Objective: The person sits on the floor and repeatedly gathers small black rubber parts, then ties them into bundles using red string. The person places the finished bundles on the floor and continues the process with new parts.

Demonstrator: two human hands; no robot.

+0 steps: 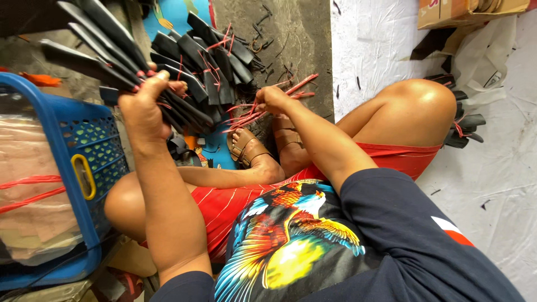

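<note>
Black flat strips [106, 42], long and narrow like cut rubber or leather pieces, fan out upward from our left hand [144, 106], whose fingers are wrapped tight around their lower ends in a closed fist. Just beside it, our right hand [272, 99] is closed around a bunch of thin red plastic ties [263, 109], which splay out on both sides of the fingers. We hold both hands raised above our crossed legs, the two near each other but not touching. Beyond them, on the grey concrete floor [302, 33], lies a heap of already tied bundles [207, 61] of the same black strips, each bound with red ties, partly over a blue mat [179, 11]. At our left stands a blue plastic basket [67, 145] with a yellow handle, filled with clear bags. To the right, a white sheet [492, 168] covers the ground, where a few more black bundles [464, 126] lie past our knee, near a cardboard box [464, 11]. Our feet wear brown sandals [249, 148].
</note>
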